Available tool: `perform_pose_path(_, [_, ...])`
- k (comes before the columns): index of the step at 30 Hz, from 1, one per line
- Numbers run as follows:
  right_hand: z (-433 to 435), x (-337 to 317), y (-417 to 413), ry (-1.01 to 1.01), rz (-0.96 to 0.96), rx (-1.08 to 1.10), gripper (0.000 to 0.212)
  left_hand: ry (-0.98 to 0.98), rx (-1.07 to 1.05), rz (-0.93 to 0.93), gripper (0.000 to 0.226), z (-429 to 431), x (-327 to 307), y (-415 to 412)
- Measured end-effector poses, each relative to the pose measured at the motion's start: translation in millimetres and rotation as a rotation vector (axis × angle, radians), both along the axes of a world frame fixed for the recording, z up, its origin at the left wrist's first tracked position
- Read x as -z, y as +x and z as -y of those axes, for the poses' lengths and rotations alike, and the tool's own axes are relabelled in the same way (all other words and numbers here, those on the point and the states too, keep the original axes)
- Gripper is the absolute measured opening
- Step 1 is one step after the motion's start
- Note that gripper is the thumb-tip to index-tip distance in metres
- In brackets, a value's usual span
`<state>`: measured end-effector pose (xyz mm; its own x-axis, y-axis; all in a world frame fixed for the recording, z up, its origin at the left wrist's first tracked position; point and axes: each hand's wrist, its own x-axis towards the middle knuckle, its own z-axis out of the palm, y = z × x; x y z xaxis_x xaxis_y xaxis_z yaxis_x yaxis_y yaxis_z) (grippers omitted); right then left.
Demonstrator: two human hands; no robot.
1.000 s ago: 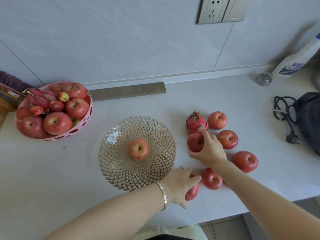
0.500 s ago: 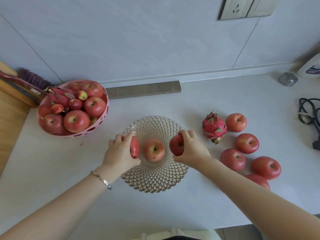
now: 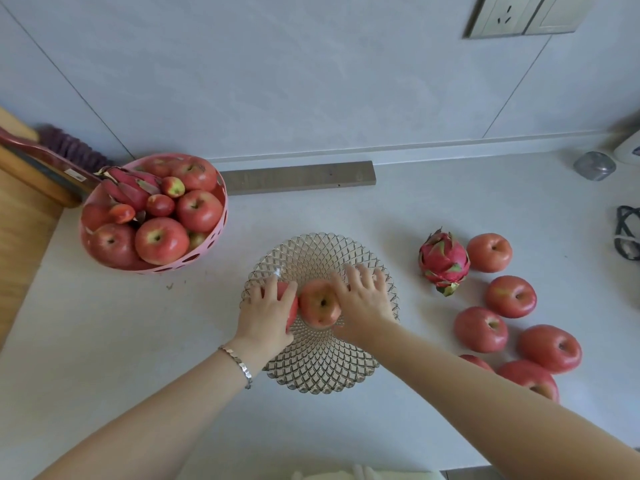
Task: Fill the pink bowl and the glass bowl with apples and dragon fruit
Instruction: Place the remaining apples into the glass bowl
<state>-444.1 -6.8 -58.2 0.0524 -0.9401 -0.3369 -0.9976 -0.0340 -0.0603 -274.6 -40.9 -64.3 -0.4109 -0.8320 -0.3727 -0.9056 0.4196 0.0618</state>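
Apple [image 3: 293, 311] gripped by left hand [image 3: 266, 315] in glass bowl [image 3: 322, 368]; grip of right hand [image 3: 363, 306] unclear.

1. The left hand [image 3: 266, 317] wraps round an apple [image 3: 293, 313] at the left side of the glass bowl [image 3: 322, 375]. Only red slivers of it show past the fingers.
2. The right hand [image 3: 363, 303] lies palm-down over the bowl's right half, its fingers [image 3: 363, 273] smeared. What sits under the palm is hidden, and whether it grips anything I cannot tell.
3. The right forearm [image 3: 485, 410] covers 2 fruits: a buried apple [image 3: 476, 361] shows only its top, and a lower apple [image 3: 526, 375] loses its near side.
4. In the pink bowl [image 3: 207, 258], the top fruit hides whatever lies beneath.
5. The wall socket [image 3: 502, 19] is cut by the top edge, the black cable [image 3: 628, 237] by the right edge.
6. A small grey object [image 3: 594, 166] is too blurred to name.
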Motion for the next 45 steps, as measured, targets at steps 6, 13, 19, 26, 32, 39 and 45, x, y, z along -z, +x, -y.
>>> perform_pose_path(6, [10.5, 7.4, 13.7, -0.012, 0.004, -0.131, 0.093, -0.042, -0.023, -0.085, 0.091, 0.1, 2.6, 0.6])
perform_pose_path(13, [10.0, 7.9, 14.0, -0.028, -0.028, -0.16, 0.092, -0.052, 0.026, 0.016, 0.083, 1.0, 0.4, -2.2])
perform_pose_path(19, [5.7, 7.1, 12.3, -0.035, -0.048, -0.141, 0.103, -0.052, 0.078, 0.0, 0.082, 1.9, -0.8, 1.2])
perform_pose_path(26, [-8.5, 4.5, -11.5, -0.023, 0.054, 0.027, 0.1, -0.048, 0.035, -0.041, 0.088, -3.9, -3.8, -1.7])
perform_pose_path(32, [-13.0, -1.4, -29.6, -0.01, 0.186, 0.171, 0.099, -0.05, 0.027, -0.026, 0.094, 0.4, -11.1, -3.2])
perform_pose_path(39, [-30.4, -21.8, -51.0, -0.152, 0.478, 0.402, 0.074, -0.079, 0.072, -0.16, 0.079, -11.7, -28.4, -16.4])
perform_pose_path(45, [-66.5, -19.5, -130.0, -0.06, 0.011, 0.713, 0.058, -0.197, 0.172, -0.379, 0.027, -22.5, -45.3, -42.4])
